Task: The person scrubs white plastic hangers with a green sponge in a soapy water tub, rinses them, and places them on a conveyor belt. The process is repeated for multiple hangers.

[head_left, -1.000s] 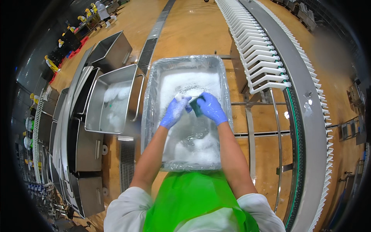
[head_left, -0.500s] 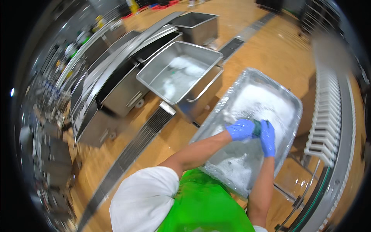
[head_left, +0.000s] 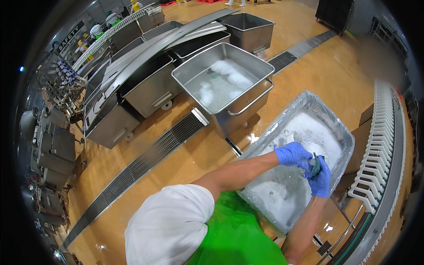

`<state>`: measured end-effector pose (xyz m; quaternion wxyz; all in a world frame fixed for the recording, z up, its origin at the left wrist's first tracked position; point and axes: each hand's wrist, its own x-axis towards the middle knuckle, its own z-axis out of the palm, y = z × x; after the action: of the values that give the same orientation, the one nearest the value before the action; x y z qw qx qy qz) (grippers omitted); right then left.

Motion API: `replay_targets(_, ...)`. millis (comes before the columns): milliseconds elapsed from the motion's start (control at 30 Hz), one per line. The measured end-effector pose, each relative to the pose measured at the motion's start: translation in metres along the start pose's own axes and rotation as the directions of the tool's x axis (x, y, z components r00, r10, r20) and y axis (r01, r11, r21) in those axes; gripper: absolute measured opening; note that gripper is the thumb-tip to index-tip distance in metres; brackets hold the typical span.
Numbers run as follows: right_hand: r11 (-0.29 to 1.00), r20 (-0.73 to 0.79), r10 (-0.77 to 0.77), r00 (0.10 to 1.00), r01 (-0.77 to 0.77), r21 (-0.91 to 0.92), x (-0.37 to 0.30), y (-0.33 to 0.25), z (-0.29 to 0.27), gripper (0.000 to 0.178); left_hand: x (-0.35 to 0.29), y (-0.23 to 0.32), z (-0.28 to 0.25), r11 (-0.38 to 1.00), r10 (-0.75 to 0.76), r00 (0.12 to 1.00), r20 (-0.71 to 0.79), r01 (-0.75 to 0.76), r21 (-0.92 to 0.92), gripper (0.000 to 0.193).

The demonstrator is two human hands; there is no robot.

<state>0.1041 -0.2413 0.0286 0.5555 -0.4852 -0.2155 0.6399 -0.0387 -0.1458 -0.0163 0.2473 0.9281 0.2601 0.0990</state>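
Both hands wore blue disposable gloves and met over a long rectangular tub lined with clear plastic film point(head_left: 265, 145) and filled with white soapy foam. The left hand point(head_left: 291, 154) reached across from the left, its fingers curled in a closed grip on a small whitish piece point(head_left: 312, 162) that was mostly hidden; what it was could not be told. The right hand point(head_left: 320, 179) came up from below, fingers wrapped shut around a dark green scrubbing pad point(head_left: 316, 159), which was pressed against the piece in the left hand just above the foam, toward the far right part of the tub.

Just beyond the tub stood an open stainless-steel wheeled bin point(head_left: 229, 95) holding water and patches of foam, beside more steel bins. A metal floor drain grate point(head_left: 145, 161) ran across the wet orange floor. A white slatted conveyor point(head_left: 375, 163) curved along the right.
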Motion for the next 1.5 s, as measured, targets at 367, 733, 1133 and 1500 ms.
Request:
replay_targets(367, 0.876, 0.069, -0.338, 0.939, 0.341, -0.342, 0.025, 0.020, -0.014, 0.036, 0.008, -0.026, 0.014, 0.899, 0.038, 0.996, -0.076, -0.067, -0.433, 0.050)
replay_targets(733, 0.693, -0.102, -0.066, 0.993, -0.028, -0.720, 0.005, 0.008, -0.017, 0.026, 0.007, 0.002, 0.007, 0.983, -0.162, 0.933, -0.321, 0.124, -0.135, 0.039)
replay_targets(1133, 0.879, 0.020, -0.288, 0.958, 0.272, -0.392, 0.019, 0.001, -0.017, 0.031, 0.009, 0.028, -0.028, 0.778, -0.197, 0.922, 0.333, 0.354, -0.519, 0.019)
replay_targets(1500, 0.946, 0.019, -0.223, 0.975, 0.221, -0.236, 0.017, -0.005, -0.027, 0.035, -0.004, 0.039, -0.021, 0.465, -0.064, 0.935, 0.348, 0.336, -0.819, 0.036)
